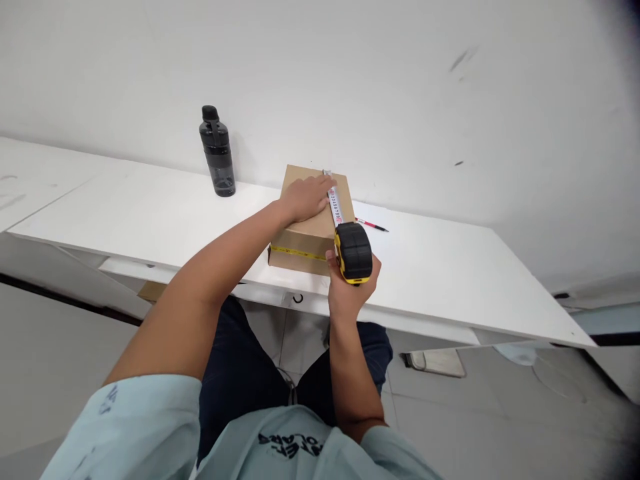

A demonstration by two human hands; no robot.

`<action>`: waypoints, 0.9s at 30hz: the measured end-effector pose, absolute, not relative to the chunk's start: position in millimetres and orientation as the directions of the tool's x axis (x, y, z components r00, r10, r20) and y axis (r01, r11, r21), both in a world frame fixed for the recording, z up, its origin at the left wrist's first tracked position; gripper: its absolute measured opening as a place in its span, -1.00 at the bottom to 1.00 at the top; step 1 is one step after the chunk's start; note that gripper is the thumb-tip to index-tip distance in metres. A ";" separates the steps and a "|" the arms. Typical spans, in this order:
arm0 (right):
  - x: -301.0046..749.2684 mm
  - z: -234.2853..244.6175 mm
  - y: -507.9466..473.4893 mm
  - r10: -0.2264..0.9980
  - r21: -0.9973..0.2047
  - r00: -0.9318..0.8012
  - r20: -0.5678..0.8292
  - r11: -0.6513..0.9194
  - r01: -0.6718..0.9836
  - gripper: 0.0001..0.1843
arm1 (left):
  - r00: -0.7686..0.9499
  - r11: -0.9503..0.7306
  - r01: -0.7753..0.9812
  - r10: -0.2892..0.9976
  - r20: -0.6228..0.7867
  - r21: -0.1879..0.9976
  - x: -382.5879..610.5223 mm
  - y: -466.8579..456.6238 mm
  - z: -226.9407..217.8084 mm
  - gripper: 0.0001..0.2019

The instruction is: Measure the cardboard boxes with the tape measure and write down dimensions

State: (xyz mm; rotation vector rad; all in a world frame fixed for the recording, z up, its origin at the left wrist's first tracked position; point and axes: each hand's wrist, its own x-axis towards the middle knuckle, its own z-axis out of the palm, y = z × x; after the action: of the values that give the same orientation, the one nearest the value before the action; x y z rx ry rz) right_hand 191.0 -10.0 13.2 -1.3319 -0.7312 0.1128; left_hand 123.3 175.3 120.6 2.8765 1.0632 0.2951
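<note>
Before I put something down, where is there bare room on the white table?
There's roomy white tabletop right of the pen, out to the right end, and another bare stretch left of the dark bottle. The middle is crowded: the left hand lies on the cardboard box and the right hand holds the tape measure.

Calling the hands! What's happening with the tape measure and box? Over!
Left hand on box top, fingers at blade's far end. Right hand gripping tape measure. Blade along box top. Pen close by box's right; bottle standing apart, left.
</note>
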 end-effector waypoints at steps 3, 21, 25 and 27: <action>193.6 20.2 -12.5 0.424 -0.893 0.795 0.433 0.322 0.315 -0.25 | 0.671 -0.701 0.687 0.713 0.204 0.190 116.8 173.9 122.7 -0.31; 285.6 18.1 -65.5 0.643 -0.810 0.685 0.343 0.572 -0.131 -0.29 | 0.273 -0.221 0.400 0.955 0.115 0.890 -61.0 165.1 74.6 -0.44; 301.6 11.3 -48.7 0.807 -0.838 0.486 0.336 0.492 -0.237 -0.49 | 0.347 -0.110 0.072 0.934 0.079 0.991 -91.2 144.4 52.6 -0.25; 303.9 13.8 -32.1 0.852 -0.851 0.382 0.357 0.465 -0.243 -0.55 | 0.430 -0.012 -0.096 0.901 0.052 0.995 -95.8 138.7 52.2 -0.12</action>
State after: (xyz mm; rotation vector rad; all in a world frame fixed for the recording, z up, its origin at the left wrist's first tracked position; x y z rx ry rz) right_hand 303.9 -32.1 13.8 -0.7977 -0.9141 0.8019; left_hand -95.8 138.7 52.2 1.3452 0.7966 0.9394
